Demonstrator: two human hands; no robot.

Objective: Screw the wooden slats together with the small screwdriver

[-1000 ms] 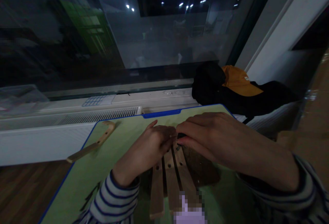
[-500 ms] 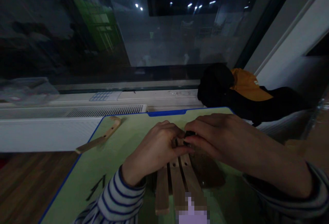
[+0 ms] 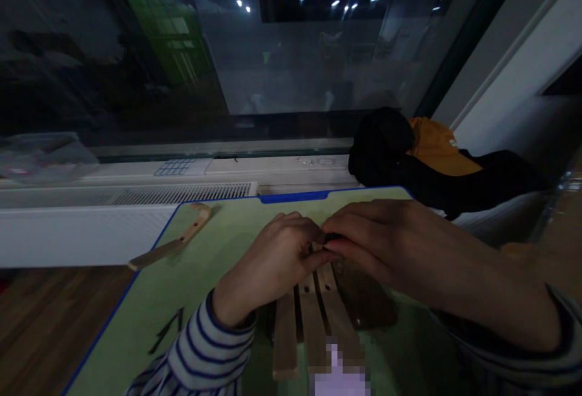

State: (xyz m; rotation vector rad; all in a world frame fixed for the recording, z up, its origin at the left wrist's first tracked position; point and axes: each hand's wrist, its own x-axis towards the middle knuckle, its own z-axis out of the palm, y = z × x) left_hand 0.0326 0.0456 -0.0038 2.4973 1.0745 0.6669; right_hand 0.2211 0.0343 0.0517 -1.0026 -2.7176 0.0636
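Several pale wooden slats with drilled holes, among them a middle slat (image 3: 311,317), lie side by side in front of me. My left hand (image 3: 277,259) is closed over their far ends, thumb toward the right. Against its fingertips, my right hand (image 3: 379,235) pinches a small dark piece (image 3: 334,236), mostly hidden by the fingers. A brown, shiny, flat thing (image 3: 370,302) lies under my right hand, beside the slats; its kind is unclear. Another wooden slat (image 3: 159,253) with a curved end and holes rests at the table's left edge.
The green tabletop (image 3: 218,238) has a blue rim. Thin dark sticks (image 3: 166,330) lie near my left sleeve. Beyond the table are a white radiator (image 3: 91,232), a sill with a clear plastic box (image 3: 48,156), and an orange cap (image 3: 441,144) on dark cloth.
My right fingers have moved slightly left and closer to my left fingertips, covering more of the dark piece. The slats stay in place; the view has shifted slightly.
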